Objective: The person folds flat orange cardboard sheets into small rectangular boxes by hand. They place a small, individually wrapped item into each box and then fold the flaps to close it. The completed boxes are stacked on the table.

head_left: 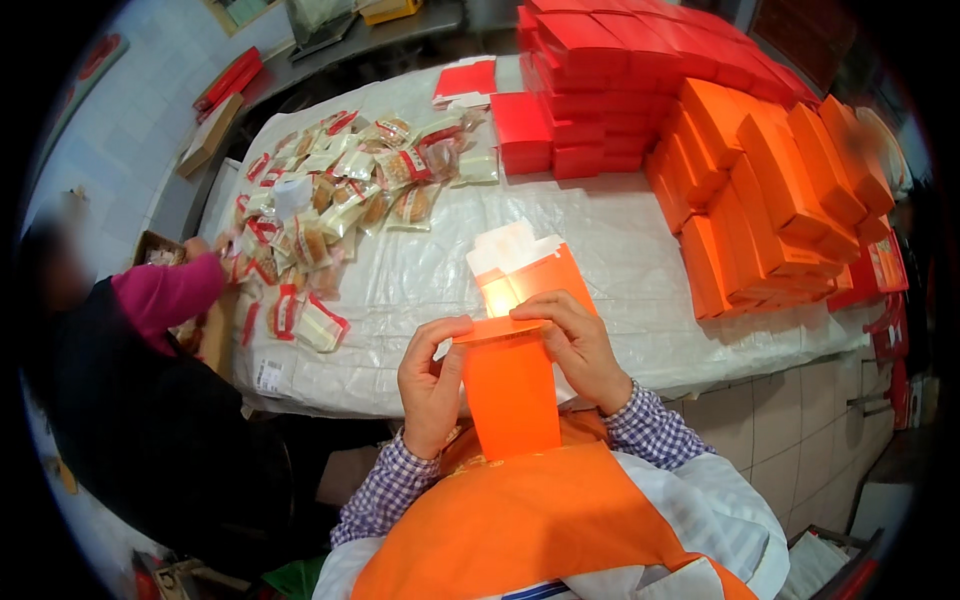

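Close to my body, an orange cardboard box point(512, 395) stands between both hands at the table's near edge. My left hand point(433, 385) grips the left end of its folded top flap, thumb below and fingers above. At the flap's right end, my right hand point(577, 345) holds on in the same way, its fingers along the upper edge. Just beyond lies a flat orange carton blank point(560, 277) with white inner flaps, partly hidden behind the box and my right hand.
Small wrapped pastries point(345, 195) lie heaped at the table's left. Red boxes point(600, 90) are stacked at the back, orange boxes point(765, 200) at the right. On my left, a co-worker point(150, 400) in a pink sleeve reaches toward the pastries beside a cardboard carton point(215, 340).
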Demonstrator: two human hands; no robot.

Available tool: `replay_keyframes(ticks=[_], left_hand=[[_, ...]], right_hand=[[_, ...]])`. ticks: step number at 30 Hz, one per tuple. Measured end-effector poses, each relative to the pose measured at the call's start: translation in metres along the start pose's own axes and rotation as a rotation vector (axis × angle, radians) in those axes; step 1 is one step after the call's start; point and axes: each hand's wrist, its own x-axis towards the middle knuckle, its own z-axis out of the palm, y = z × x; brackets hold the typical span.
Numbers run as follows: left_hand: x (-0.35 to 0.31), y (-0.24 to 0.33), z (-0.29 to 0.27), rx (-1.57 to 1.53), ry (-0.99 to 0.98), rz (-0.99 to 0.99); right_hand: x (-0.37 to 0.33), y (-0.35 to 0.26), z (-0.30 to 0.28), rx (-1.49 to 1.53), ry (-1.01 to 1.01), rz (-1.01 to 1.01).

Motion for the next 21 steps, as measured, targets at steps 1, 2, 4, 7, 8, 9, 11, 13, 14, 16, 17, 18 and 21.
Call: replay_keyframes(ticks=[1, 2, 4, 7, 8, 9, 11, 13, 14, 16, 17, 18, 21], left_hand=[[0.001, 0.000, -0.002, 0.030, -0.020, 0.025], [0.002, 0.001, -0.004, 0.039, -0.034, 0.044], [0.004, 0.003, -0.006, 0.056, -0.063, 0.080], [0.006, 0.010, -0.008, 0.117, -0.099, 0.026], [0.006, 0.011, -0.009, 0.121, -0.112, 0.013], [0.007, 0.013, -0.009, 0.124, -0.125, 0.000], [0.007, 0.015, -0.010, 0.116, -0.137, -0.020], [0.007, 0.016, -0.009, 0.095, -0.133, -0.035], [0.007, 0.016, -0.009, 0.091, -0.130, -0.029], [0.007, 0.015, -0.008, 0.081, -0.129, -0.017], [0.007, 0.016, -0.008, 0.090, -0.135, -0.005], [0.008, 0.016, -0.009, 0.099, -0.141, 0.007], [0.010, 0.018, -0.006, 0.087, -0.136, 0.023]], right_hand=[[0.001, 0.001, -0.001, -0.008, -0.006, -0.030], [0.002, 0.001, -0.003, -0.016, -0.012, -0.059], [0.006, 0.001, -0.007, -0.026, -0.040, -0.067], [0.011, -0.006, -0.014, -0.045, -0.103, -0.014], [0.011, -0.007, -0.015, -0.062, -0.118, -0.004], [0.012, -0.008, -0.016, -0.079, -0.133, 0.005], [0.013, -0.013, -0.016, -0.031, -0.148, 0.056], [0.015, -0.018, -0.017, -0.027, -0.166, 0.065], [0.016, -0.021, -0.017, -0.046, -0.178, 0.048], [0.017, -0.020, -0.017, -0.086, -0.191, -0.016], [0.016, -0.018, -0.016, -0.106, -0.192, -0.063], [0.015, -0.014, -0.015, -0.127, -0.194, -0.110], [0.016, -0.004, -0.013, -0.048, -0.155, -0.103]])
